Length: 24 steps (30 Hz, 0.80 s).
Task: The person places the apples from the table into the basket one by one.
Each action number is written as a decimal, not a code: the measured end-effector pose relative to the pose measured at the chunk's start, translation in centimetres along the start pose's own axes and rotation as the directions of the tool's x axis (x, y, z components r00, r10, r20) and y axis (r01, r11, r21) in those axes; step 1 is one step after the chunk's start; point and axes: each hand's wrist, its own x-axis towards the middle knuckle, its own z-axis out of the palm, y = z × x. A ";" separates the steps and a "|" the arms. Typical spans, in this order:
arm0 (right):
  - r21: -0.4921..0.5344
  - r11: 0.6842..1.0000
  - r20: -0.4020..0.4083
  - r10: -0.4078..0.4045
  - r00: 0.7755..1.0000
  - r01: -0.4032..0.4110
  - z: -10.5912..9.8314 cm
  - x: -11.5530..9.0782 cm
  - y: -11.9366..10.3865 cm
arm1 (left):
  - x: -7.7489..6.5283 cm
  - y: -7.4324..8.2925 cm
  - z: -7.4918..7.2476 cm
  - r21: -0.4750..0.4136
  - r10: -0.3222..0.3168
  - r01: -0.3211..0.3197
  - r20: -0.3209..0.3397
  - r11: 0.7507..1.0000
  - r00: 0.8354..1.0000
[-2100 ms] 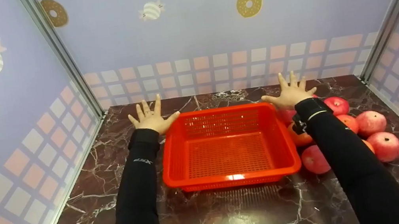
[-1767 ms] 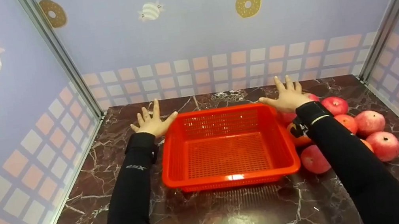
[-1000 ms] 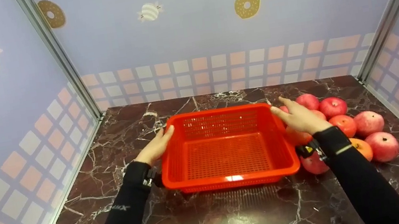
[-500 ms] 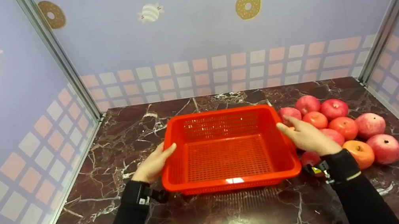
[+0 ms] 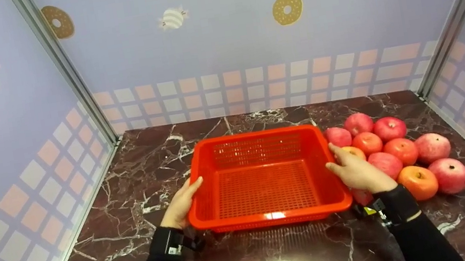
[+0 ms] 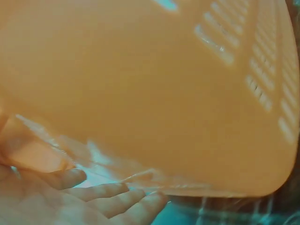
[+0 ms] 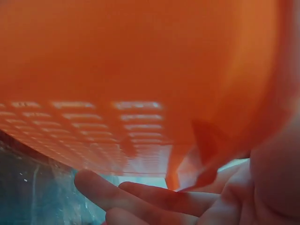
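A red-orange plastic basket (image 5: 265,190) with slotted walls sits on the marbled table, with nothing in it. At its left side my left hand (image 5: 179,206) grips the rim, thumb over the top and fingers outside, below the edge. The left wrist view shows those fingers (image 6: 126,201) against the basket's wall (image 6: 140,93). My right hand (image 5: 358,173) holds the opposite rim the same way, thumb lapping onto it. In the right wrist view its fingers (image 7: 140,201) reach under the rim beside the slotted wall (image 7: 140,70).
To the right of the basket lies a cluster of several apples (image 5: 390,129) and orange-red round fruits (image 5: 418,182), close to my right hand and wrist. Patterned panels (image 5: 248,83) enclose the dark marbled table (image 5: 132,202) at the back and both sides.
Both hands have drawn back from the basket's far corners, where fingers were spread, along its sides toward me, and now grip the rim. More of the fruit shows; the basket stays in place.
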 end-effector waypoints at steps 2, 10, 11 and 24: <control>0.003 1.000 0.006 0.023 1.000 -0.023 0.2 -0.2 -0.1 | -0.1 -0.3 0.1 -0.050 -0.001 0.001 0.003 0.999 1.000; -0.008 1.000 -0.034 0.015 0.999 -0.015 0.3 -0.3 -0.6 | -0.2 -0.7 0.7 -0.221 0.016 -0.018 -0.012 0.975 1.000; -0.014 1.000 -0.038 0.013 0.999 -0.014 0.3 -0.3 -0.7 | -0.2 -0.7 0.7 -0.235 0.013 -0.015 -0.008 0.972 1.000; -0.015 1.000 -0.031 0.027 0.999 -0.027 0.8 -0.7 -0.9 | -0.7 -0.8 0.6 -0.237 0.004 -0.002 0.010 0.972 1.000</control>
